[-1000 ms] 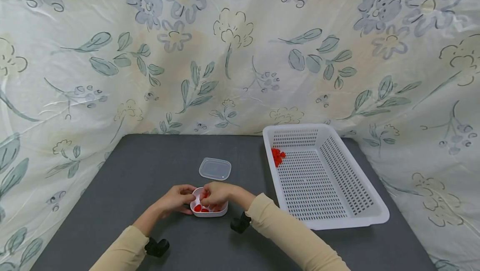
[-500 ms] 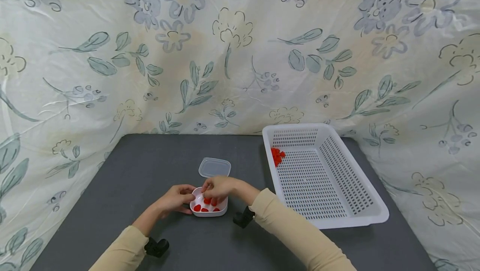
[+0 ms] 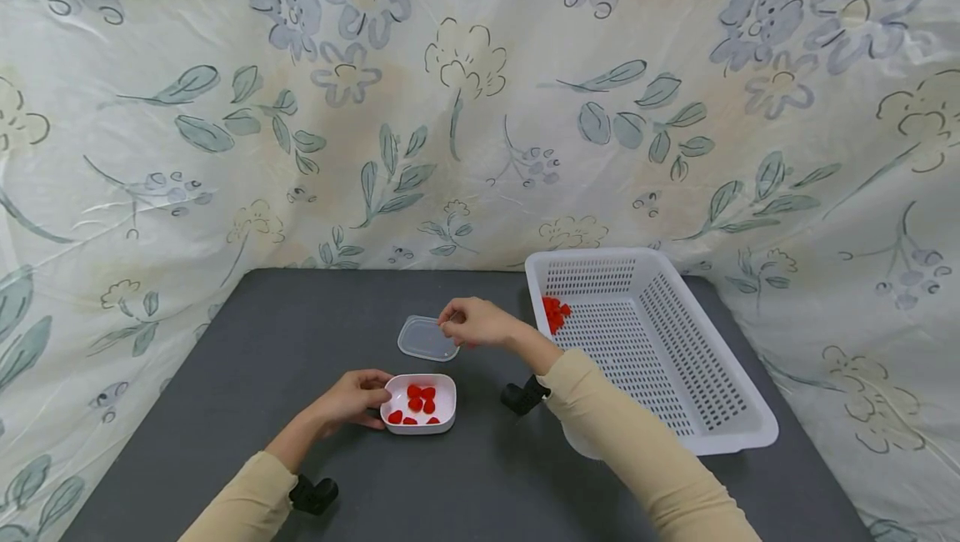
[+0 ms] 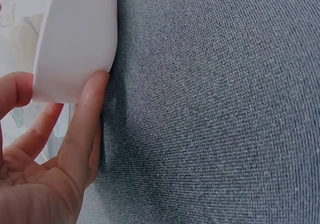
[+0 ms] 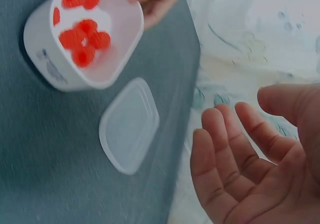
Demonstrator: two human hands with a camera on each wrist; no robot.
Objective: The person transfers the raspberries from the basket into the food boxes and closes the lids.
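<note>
My left hand (image 3: 356,398) grips the left end of a small white plastic container (image 3: 418,429), with the thumb at the rim and the fingers along the outer wall. Several small red, raspberry-like pieces (image 3: 415,391) lie spread on its bottom. Away from the container, my right hand (image 3: 480,323) is raised over the right edge of a clear lid (image 3: 422,343), overlapping it in the head view. In the right wrist view its fingers (image 5: 215,139) are loosely bent, apart from the thumb, and hold nothing.
A large white perforated basket (image 3: 622,350) stands to the right, partly behind my right sleeve. Red pieces (image 3: 555,314) are heaped at its left wall. The dark grey tabletop (image 3: 315,317) ends at a floral curtain (image 3: 465,183).
My right hand has come out of the container and moved up and right toward the basket, uncovering the red pieces. My left hand stays on the container.
</note>
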